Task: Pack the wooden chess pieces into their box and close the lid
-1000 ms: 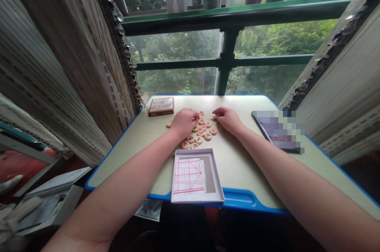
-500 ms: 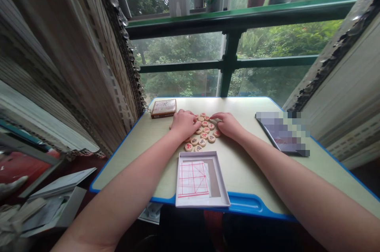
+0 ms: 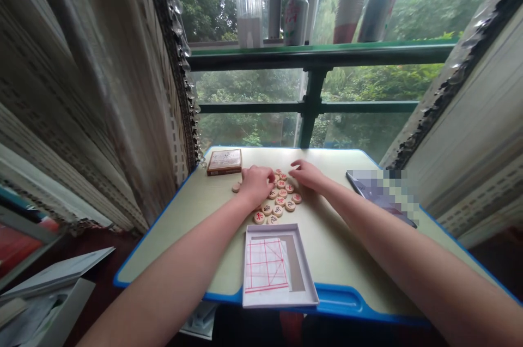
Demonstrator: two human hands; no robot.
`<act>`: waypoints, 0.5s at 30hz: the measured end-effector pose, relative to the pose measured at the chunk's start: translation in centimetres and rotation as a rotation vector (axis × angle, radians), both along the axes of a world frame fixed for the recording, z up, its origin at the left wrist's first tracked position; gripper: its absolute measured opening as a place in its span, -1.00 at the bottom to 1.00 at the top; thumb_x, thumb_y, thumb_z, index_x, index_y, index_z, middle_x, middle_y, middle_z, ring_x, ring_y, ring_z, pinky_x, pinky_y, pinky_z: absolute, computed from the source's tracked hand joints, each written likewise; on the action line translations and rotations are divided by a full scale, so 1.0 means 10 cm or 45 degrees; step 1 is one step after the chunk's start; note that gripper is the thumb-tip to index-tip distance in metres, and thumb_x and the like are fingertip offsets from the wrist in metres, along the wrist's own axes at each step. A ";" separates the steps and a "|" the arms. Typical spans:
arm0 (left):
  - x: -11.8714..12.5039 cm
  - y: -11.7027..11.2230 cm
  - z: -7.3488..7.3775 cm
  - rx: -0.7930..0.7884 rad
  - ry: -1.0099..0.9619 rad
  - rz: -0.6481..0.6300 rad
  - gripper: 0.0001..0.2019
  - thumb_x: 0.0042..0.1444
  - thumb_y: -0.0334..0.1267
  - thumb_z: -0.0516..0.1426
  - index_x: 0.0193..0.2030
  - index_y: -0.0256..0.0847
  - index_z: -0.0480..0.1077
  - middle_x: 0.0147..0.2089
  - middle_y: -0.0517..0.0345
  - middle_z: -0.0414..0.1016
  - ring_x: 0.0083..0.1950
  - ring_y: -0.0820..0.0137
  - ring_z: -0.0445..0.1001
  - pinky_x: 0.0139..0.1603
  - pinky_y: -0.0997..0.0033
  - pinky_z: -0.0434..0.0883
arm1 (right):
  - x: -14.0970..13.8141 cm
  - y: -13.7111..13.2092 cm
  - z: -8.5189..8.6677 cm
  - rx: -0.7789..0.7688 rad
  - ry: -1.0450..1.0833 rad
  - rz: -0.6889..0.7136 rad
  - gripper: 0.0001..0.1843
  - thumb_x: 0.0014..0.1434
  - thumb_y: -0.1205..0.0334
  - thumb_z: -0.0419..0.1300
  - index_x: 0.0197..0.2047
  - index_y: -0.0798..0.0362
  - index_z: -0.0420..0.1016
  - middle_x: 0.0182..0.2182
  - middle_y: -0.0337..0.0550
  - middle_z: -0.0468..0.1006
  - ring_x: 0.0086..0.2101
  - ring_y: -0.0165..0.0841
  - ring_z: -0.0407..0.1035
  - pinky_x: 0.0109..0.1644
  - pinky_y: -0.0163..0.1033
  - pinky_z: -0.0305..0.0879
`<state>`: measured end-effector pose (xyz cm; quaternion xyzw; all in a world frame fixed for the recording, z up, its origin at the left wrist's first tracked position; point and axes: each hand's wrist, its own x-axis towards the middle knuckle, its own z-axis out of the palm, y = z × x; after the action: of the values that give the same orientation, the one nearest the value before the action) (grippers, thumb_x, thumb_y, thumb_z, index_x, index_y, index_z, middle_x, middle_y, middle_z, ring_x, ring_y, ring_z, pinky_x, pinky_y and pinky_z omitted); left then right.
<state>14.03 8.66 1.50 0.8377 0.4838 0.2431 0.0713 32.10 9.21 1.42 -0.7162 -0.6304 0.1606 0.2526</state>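
Wooden xiangqi pieces (image 3: 280, 201), round with red or black characters, lie in a loose cluster at the middle of the table. My left hand (image 3: 256, 184) is over the cluster's left side, fingers bent down and thumb drawn in; what they hold, if anything, is hidden. One piece (image 3: 236, 187) lies just left of that hand. At the cluster's upper right, my right hand (image 3: 307, 175) has its forefinger and thumb apart with nothing between them. Nearest to me, a shallow white box tray (image 3: 309, 273) holds a folded paper sheet (image 3: 265, 264) with red board lines.
A brown-edged flat box (image 3: 224, 161) sits at the table's back left. On the right lies a phone or tablet (image 3: 368, 194), partly pixelated. The blue-rimmed table (image 3: 196, 216) stands against a window with a green rail (image 3: 327, 55) and curtains on both sides.
My right hand has lifted slightly away from the pieces, its forefinger and thumb now apart. My left thumb and fingers have drawn closer together. The view has tilted up.
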 end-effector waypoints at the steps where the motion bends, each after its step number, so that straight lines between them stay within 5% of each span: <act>1: 0.00 0.00 0.00 0.000 0.003 -0.004 -0.95 0.00 -0.30 0.16 -0.37 -0.14 0.45 -0.23 0.17 0.56 -0.06 0.22 0.41 -0.03 0.13 0.21 | 0.00 0.04 0.01 0.008 -0.036 -0.002 -0.59 0.03 0.14 0.14 -0.05 0.09 0.46 -0.28 -0.05 0.59 -0.32 -0.26 0.45 -0.30 -0.25 0.29; 9: -0.01 0.06 -0.04 -0.060 -0.035 0.004 -0.90 -0.03 -0.21 0.19 -0.35 -0.04 0.53 -0.21 0.20 0.57 -0.05 0.23 0.41 0.03 0.14 0.22 | 0.06 0.11 -0.05 0.130 -0.135 0.147 -0.76 0.08 0.14 0.10 -0.25 -0.02 0.56 -0.36 -0.18 0.57 -0.35 -0.32 0.40 -0.28 -0.28 0.26; 15: -0.11 0.10 -0.02 -0.066 -0.004 -0.041 -0.85 -0.04 -0.08 0.21 -0.38 -0.01 0.57 -0.17 0.17 0.57 -0.04 0.20 0.40 0.06 0.10 0.21 | 0.06 0.14 -0.12 0.341 -0.096 0.492 -0.71 0.16 0.21 0.07 -0.14 -0.04 0.58 -0.14 -0.10 0.49 -0.12 -0.31 0.35 0.08 -0.20 0.17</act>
<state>12.96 9.69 1.27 0.8428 0.4764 0.2307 0.0977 32.69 10.60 0.22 -0.5478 -0.7805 0.0942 0.2862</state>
